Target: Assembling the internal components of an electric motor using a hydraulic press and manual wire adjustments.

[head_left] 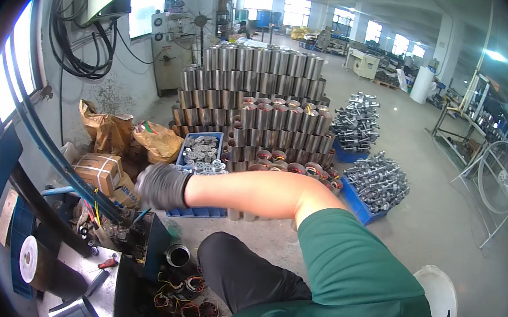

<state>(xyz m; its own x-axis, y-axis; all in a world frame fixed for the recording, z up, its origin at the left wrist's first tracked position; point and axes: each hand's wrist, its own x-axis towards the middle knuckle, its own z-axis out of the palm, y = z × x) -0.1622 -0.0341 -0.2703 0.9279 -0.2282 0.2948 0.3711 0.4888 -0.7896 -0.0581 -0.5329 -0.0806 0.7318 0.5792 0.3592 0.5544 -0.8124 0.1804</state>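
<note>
My right arm crosses the view from the right, bare below a green sleeve. My right hand (163,187), in a grey knitted glove, hangs above the front of the work machine; motion smears its fingers, and what they hold, if anything, does not show. Below it lie a dark block (155,241) and a bundle of coloured wires (92,213). On the metal bench top (79,256) lie a red-handled tool (108,264) and a shiny metal cylinder (74,311). A dark roller (55,269) with a pale round end stands out beside them. My left hand is out of view.
Wound motor stators (192,307) with loose wires sit low beside my knee, near an open steel sleeve (177,254). Ahead, steel cylinders (262,82) are stacked high. Blue crates hold cast metal caps (202,150) and rotor shafts (377,181). Cartons (98,170) stand left.
</note>
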